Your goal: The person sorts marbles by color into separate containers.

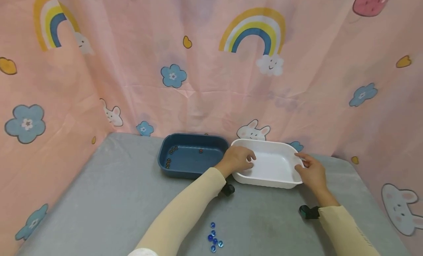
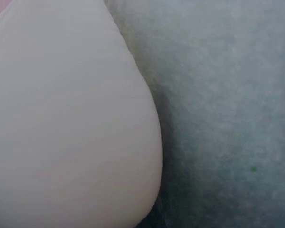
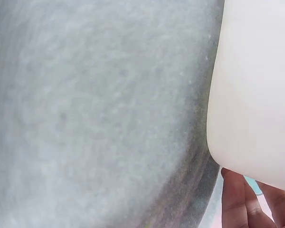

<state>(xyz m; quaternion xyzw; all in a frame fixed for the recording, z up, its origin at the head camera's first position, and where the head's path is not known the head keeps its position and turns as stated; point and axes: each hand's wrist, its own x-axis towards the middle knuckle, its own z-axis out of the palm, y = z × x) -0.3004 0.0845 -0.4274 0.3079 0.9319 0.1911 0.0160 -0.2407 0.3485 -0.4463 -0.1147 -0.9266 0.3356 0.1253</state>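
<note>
A white rectangular tray (image 1: 269,163) stands on the grey-covered table between both hands. My right hand (image 1: 312,173) pinches its right end, with fingertips and thumb at the rim. In the right wrist view, the fingers (image 3: 235,199) of that hand lie against the tray's outer end wall. Over the tray's left end, my left hand (image 1: 237,158) has bent fingers that reach above the inside; I cannot tell whether it grips the rim, which the hand covers. The left wrist view shows the pale tray wall (image 2: 76,118) close up and no fingers.
A dark blue tray (image 1: 188,173) holding several small brown balls (image 1: 168,163) stands left of the white one. Several blue glass marbles (image 1: 215,241) lie near the table's front, beside the left sleeve (image 1: 188,208). A pink patterned curtain (image 1: 205,102) hangs behind the table.
</note>
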